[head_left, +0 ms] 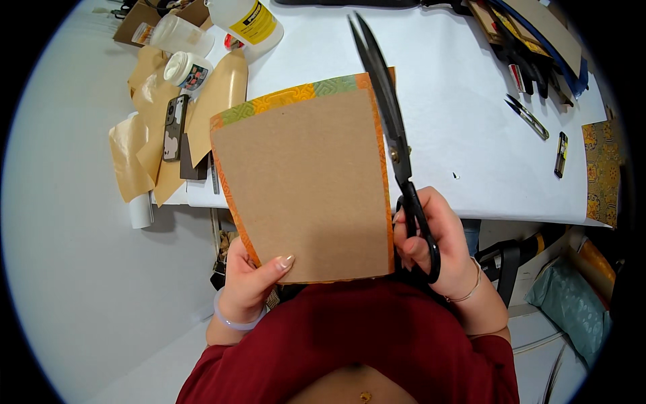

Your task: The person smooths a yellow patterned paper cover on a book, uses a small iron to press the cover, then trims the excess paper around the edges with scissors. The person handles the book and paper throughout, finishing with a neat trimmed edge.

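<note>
A brown cardboard panel [306,192], edged with orange, green and yellow patterned fabric [289,98], is held up in front of me. My left hand [250,273] grips its lower left corner, thumb on the front and the other fingers behind. Long black scissors [392,135] point away from me along the panel's right edge, their blades slightly apart. My right hand [434,232] is wrapped round the scissor handles, near the panel's lower right side.
On the white-covered table [491,161] lie small thread snips [528,118] and a black-and-yellow case [561,155]. Brown paper [222,94], a phone [175,128], a white jar [187,70] and a bottle [252,27] crowd the left. Tools and boards [531,40] are piled at the far right.
</note>
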A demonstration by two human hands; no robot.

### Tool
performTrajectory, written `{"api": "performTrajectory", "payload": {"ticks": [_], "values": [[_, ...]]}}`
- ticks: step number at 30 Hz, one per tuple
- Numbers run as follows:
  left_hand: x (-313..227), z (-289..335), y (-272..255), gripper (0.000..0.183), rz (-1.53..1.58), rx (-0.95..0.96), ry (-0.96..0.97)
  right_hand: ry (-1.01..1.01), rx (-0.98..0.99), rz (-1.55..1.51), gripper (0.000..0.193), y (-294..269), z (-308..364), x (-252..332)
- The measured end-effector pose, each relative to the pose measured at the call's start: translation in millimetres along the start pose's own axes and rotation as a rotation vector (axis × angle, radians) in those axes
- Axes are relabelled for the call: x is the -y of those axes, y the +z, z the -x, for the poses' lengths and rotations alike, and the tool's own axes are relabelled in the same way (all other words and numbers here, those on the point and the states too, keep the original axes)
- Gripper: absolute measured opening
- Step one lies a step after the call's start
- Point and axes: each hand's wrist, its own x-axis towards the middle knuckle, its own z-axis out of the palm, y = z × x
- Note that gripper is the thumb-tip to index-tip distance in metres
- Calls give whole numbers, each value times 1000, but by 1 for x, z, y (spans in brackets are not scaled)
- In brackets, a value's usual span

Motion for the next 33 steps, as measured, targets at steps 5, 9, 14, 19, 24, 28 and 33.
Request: {"api": "performTrajectory", "payload": {"ticks": [5,9,14,19,24,28,33], "values": [[7,-16,-16,44,60,-117,-223,-135,-151,91,51,-10,2,14],[26,-14,-38,44,65,-100,-375,-214,-267,150,64,-16,8,27],[63,11,-57,48,574,-342,-249,-244,-350,288,72,-21,17,34],[84,15,-28,38,558,-285,-253,-252,-280,296,73,-17,12,31],[74,20,-27,36,297,-383,-51,-105,-142,340,80,-19,25,32],[31,18,-50,47,114,-416,230,91,-34,298,78,-16,34,28],[-9,6,-64,50,84,-351,319,182,139,195,62,-3,33,11]]}}
